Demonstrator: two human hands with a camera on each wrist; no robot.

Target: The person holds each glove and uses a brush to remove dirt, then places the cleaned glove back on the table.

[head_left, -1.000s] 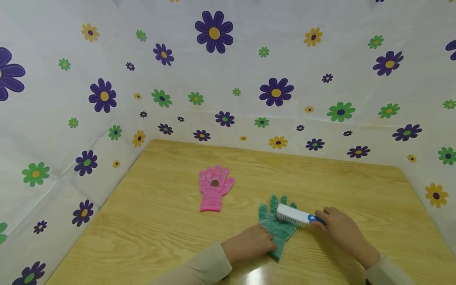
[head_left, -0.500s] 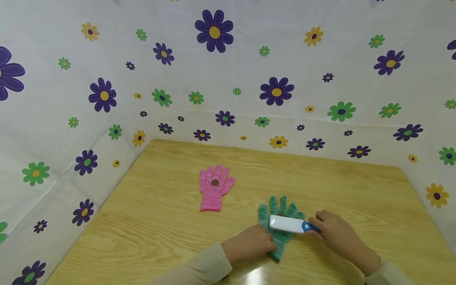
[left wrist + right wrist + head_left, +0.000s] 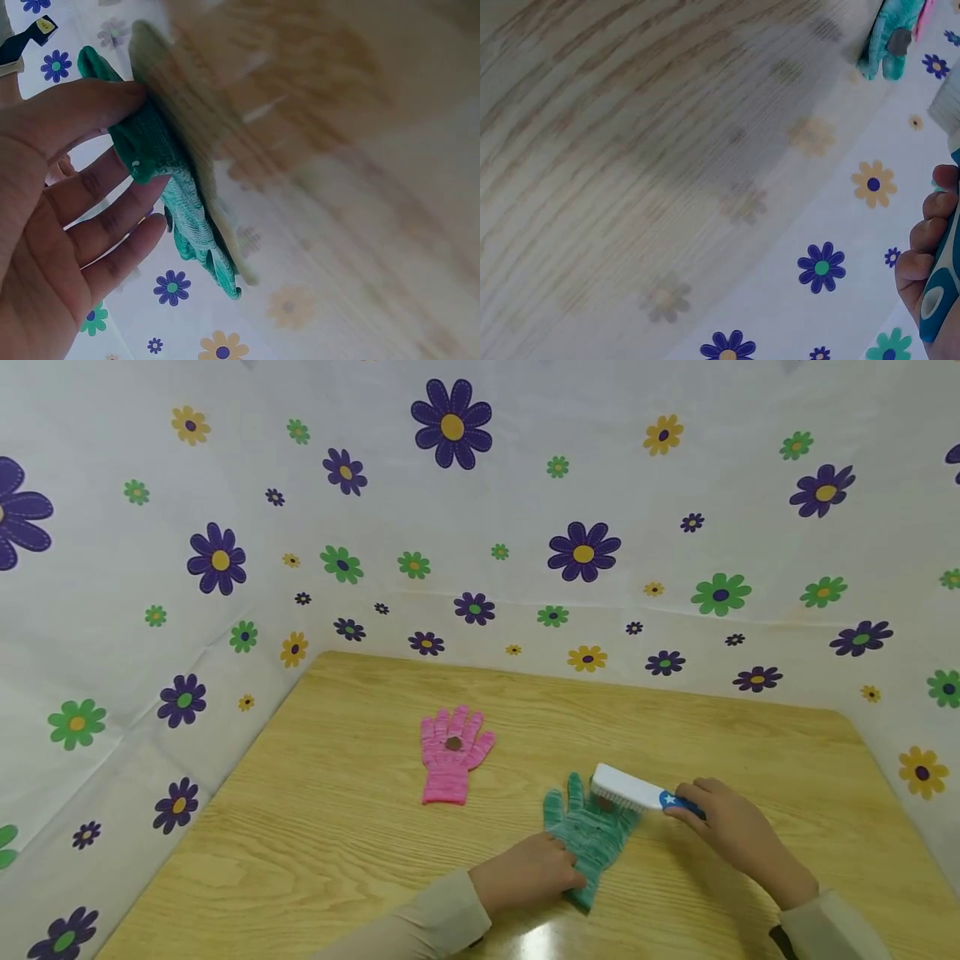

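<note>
A green knit glove (image 3: 588, 835) lies on the table with its fingers pointing away. My left hand (image 3: 528, 870) presses on its cuff end; in the left wrist view the thumb (image 3: 112, 101) and relaxed fingers rest against the fabric. My right hand (image 3: 738, 831) grips a white-headed brush (image 3: 626, 788) by its blue handle. The bristles face down over the glove's finger area, beside a brown spot (image 3: 604, 804) on it. In the right wrist view, curled fingers wrap the blue-and-white handle (image 3: 946, 274), and the glove (image 3: 881, 52) shows at the top.
A pink knit glove (image 3: 446, 783) with a brown round spot (image 3: 453, 743) lies flat further back, left of the green one. The wooden table (image 3: 315, 827) meets a white flower-printed sheet (image 3: 495, 510) along its back and sides.
The brush head went from the green glove's fingers down across its palm, then back up and right to its fingers. The left hand has stayed on the cuff.
</note>
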